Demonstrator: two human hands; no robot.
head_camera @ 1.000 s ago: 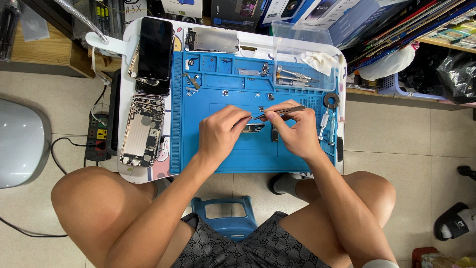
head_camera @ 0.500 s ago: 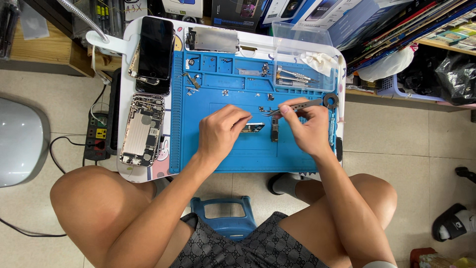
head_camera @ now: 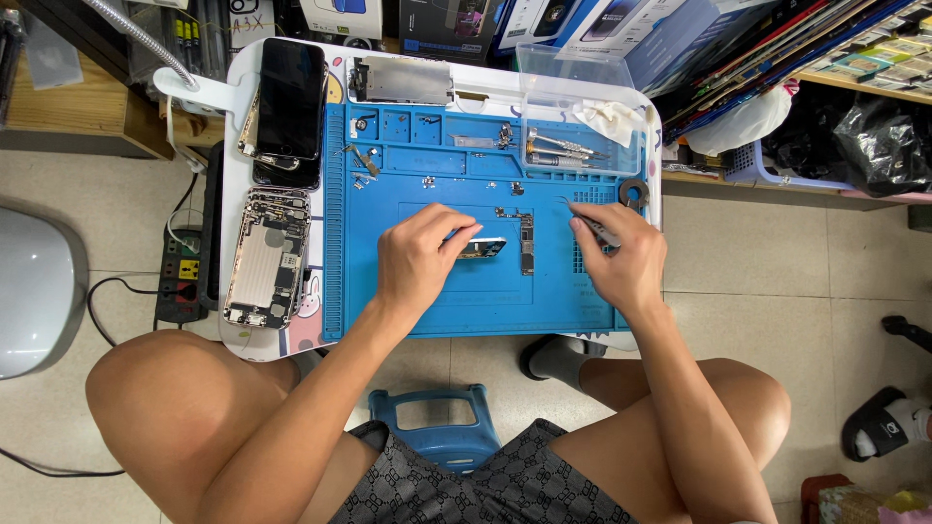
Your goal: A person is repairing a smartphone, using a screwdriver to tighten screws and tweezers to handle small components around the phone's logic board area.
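My left hand [head_camera: 419, 257] rests on the blue work mat [head_camera: 408, 175], its fingertips pinching a small silver-and-black phone part [head_camera: 485, 247]. A narrow green circuit board [head_camera: 526, 243] lies just to the right of that part. My right hand [head_camera: 621, 252] is shut on thin metal tweezers [head_camera: 587, 221], with the tips pointing up and left over the mat's right side, apart from the board. Small screws and brackets are scattered across the top of the mat.
An opened phone shell [head_camera: 267, 257] and a black phone screen [head_camera: 288, 97] lie left of the mat. A metal plate [head_camera: 403, 80] sits at the top, a clear tray with tools [head_camera: 573, 146] at top right. A power strip [head_camera: 182, 277] and blue stool [head_camera: 437, 432] sit below.
My right hand with the tweezers has drawn away to the right, off the part by my left hand. The left hand has stayed in place on the small part.
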